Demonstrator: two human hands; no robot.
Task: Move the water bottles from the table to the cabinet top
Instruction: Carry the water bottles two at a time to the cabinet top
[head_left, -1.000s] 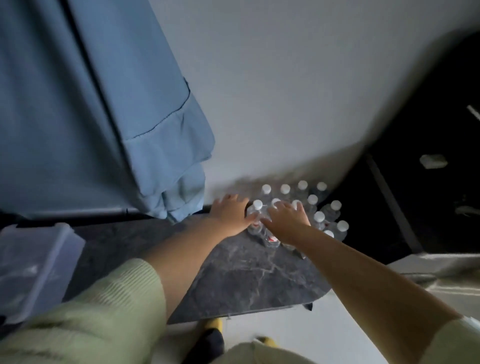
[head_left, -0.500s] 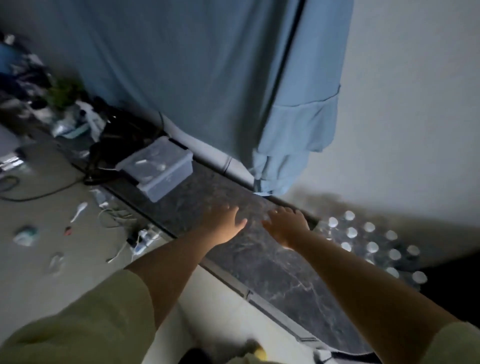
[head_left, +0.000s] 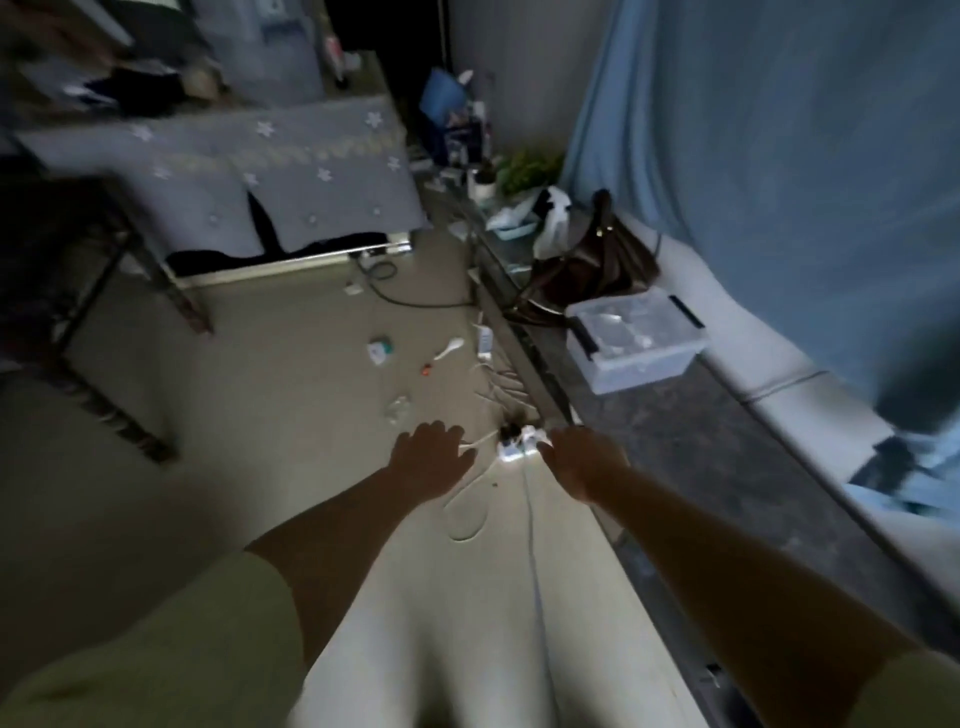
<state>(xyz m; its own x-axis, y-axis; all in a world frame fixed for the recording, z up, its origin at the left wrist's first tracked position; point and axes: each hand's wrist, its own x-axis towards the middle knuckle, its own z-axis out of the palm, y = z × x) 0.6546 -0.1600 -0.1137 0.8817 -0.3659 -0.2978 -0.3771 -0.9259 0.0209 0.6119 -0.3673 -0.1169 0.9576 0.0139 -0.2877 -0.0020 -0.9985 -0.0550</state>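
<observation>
No water bottles are seen in this view, so their look and place can't be told. The cabinet top (head_left: 691, 447), dark marbled stone w/ a thin metal front edge, runs along the right side under a blue curtain (head_left: 779, 130); a clear lidded plastic box (head_left: 636, 338) and a brown bag (head_left: 587, 265) are set on it farther back, w/ bare stone nearer. Left hand (head_left: 428, 457) is held out over the floor, fingers relaxed, gripping nothing. Right hand (head_left: 584, 460) is held just beside the cabinet's front edge; fingers look loosely curled, nothing held. A power strip (head_left: 517, 441) w/ cables lies on the floor btwn the hands. Open floor is left toward a cloth-covered table (head_left: 234, 182).
</observation>
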